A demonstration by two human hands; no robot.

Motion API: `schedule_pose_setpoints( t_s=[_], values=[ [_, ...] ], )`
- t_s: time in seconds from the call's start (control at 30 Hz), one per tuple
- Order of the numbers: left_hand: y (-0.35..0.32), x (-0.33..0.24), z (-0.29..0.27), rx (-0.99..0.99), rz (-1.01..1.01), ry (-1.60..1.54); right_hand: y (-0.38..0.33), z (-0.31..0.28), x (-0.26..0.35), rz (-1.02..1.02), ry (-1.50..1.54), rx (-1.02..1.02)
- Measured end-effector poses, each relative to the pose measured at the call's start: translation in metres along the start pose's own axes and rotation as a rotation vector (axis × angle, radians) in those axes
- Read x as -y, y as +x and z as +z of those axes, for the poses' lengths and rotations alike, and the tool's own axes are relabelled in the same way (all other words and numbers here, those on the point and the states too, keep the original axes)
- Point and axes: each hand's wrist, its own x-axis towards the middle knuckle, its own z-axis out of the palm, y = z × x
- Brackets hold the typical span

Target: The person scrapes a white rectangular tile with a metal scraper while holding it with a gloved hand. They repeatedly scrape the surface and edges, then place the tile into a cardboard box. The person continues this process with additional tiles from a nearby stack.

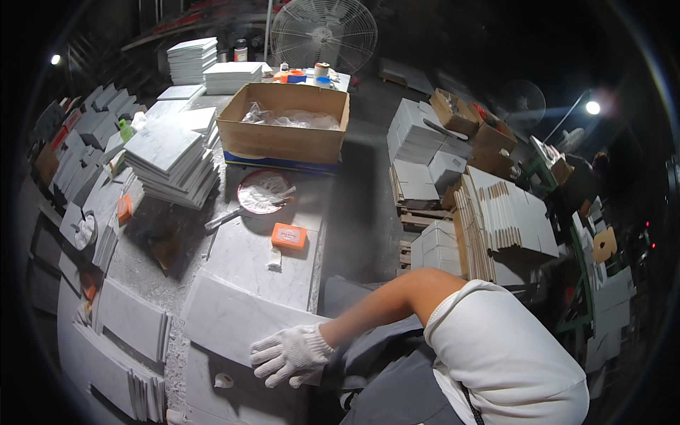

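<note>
The person's right hand (292, 354), in a white knitted glove, reaches across the body from the right and grips the near edge of a white marble tile (237, 319) — fingers spread over its top face, thumb side hidden, so it is holding the slab rather than hanging free. The tile lies tilted across the workbench (142, 273), resting on another marble slab (258, 255) of the same veined stone. The left hand cannot be seen. Just beyond the slab sit an orange sanding block (289, 236) and a round pan of white paste (262, 191) with a trowel handle pointing toward the left. Farther back stands an open cardboard box (283, 138) holding crumpled plastic, with a stack of marble tiles (170, 159) to its left — more stacks lean along the left edge. A pedestal fan (324, 32) stands behind the bench.
</note>
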Motion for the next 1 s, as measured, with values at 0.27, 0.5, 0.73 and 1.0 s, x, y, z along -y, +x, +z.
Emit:
schedule_pose_setpoints(
  t_s=[0.27, 0.5, 0.73, 1.0],
  values=[
    [-0.004, -0.021, 0.009, 0.050, -0.014, 0.055, -0.010, 0.014, -0.006, -0.056, -0.037, -0.065],
    [-0.007, -0.039, 0.027, -0.009, -0.011, 0.116, -0.026, 0.022, -0.007, -0.120, 0.019, -0.054],
    [0.009, -0.043, 0.051, -0.148, 0.056, 0.196, -0.043, 0.023, 0.006, -0.253, -0.037, -0.165],
    [0.089, -0.128, 0.149, -0.778, -0.212, 0.190, -0.076, 0.021, 0.017, -0.269, -0.018, -0.227]
  ],
)
